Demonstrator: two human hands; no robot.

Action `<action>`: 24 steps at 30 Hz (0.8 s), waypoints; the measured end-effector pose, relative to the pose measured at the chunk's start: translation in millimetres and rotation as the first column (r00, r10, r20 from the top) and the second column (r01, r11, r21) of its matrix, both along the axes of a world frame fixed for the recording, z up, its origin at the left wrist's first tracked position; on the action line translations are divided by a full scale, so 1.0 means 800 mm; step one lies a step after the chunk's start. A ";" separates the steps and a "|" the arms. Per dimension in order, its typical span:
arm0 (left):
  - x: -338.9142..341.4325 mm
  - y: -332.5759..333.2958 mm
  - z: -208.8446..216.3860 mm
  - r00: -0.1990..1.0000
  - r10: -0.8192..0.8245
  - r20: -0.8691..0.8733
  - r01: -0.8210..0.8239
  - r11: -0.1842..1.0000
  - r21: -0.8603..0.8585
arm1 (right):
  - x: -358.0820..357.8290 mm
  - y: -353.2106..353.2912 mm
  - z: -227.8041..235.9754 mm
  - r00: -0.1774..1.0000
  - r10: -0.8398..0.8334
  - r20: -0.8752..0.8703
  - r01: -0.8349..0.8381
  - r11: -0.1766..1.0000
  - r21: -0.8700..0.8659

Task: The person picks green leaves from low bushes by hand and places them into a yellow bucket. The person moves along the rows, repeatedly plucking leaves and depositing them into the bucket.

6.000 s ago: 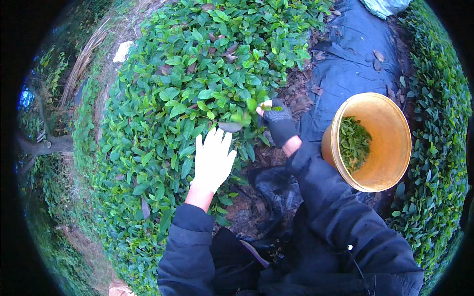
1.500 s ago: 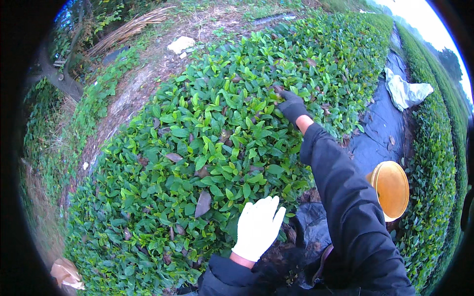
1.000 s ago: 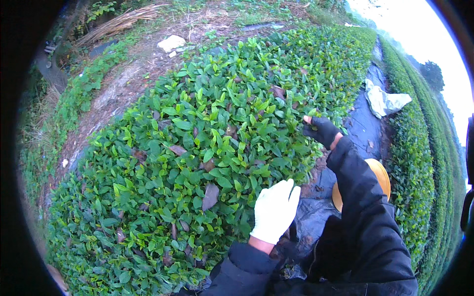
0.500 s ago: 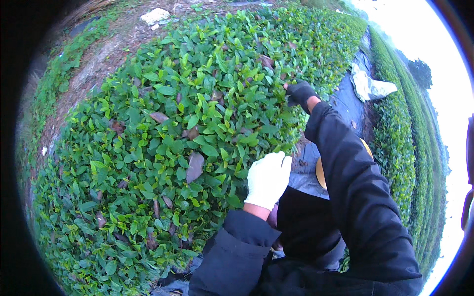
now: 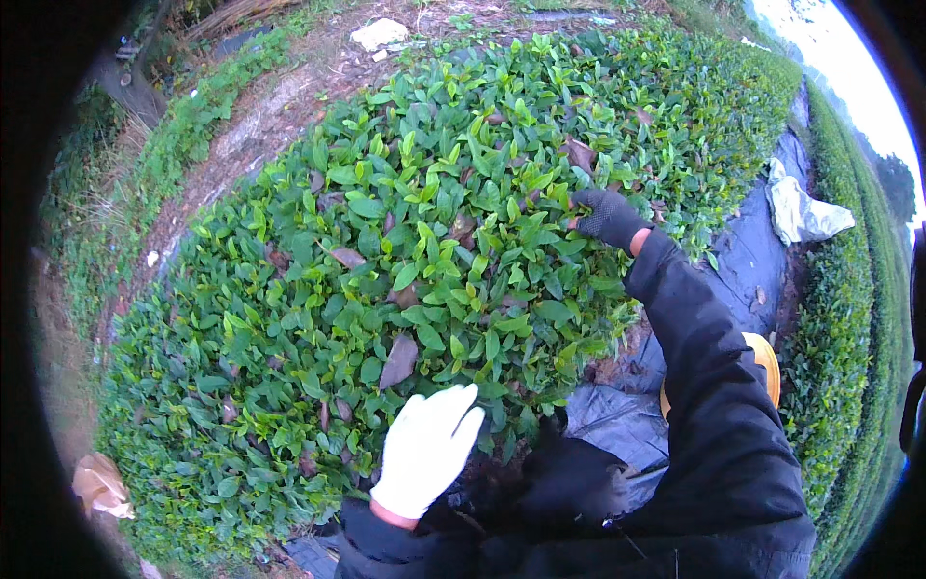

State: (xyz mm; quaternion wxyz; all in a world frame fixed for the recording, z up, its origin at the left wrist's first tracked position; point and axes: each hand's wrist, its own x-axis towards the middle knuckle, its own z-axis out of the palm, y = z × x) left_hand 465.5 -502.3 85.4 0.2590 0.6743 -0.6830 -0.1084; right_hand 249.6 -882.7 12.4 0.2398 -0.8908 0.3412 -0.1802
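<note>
Head: bush (image 5: 453,261); bucket (image 5: 767,365) behind sleeve (image 5: 709,386)

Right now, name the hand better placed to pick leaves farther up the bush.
Likely the right hand: it reaches leaves well up the bush, while the left hand sits lower in view.

We face a hedge (image 5: 424,280); a stone (image 5: 379,35) lies beyond it at eleven o'clock, a ground sheet (image 5: 738,265) at three, a second hedge (image 5: 837,362) past that, a bucket (image 5: 768,365) partly behind our right sleeve (image 5: 709,396).
</note>
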 end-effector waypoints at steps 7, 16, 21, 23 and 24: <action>0.035 0.041 0.011 0.963 0.205 -0.175 -0.137 0.931 0.338 | -0.014 -0.023 -0.026 0.994 0.067 0.082 -0.053 0.984 -0.170; 0.040 0.032 0.015 0.910 0.321 -0.262 -0.187 0.882 0.431 | -0.036 0.087 -0.015 0.840 0.040 0.541 -0.260 0.905 0.336; 0.033 0.017 0.000 0.907 0.286 -0.309 -0.134 0.891 0.434 | -0.058 0.051 0.026 0.751 -0.441 0.492 -0.181 0.579 0.795; 0.029 0.009 -0.012 0.888 0.267 -0.374 -0.086 0.896 0.436 | -0.078 -0.009 -0.012 0.696 -0.556 0.455 0.089 0.695 0.713; 0.029 0.008 -0.013 0.892 0.259 -0.370 -0.080 0.896 0.436 | -0.068 -0.015 0.008 0.741 -0.570 0.355 0.243 0.720 0.650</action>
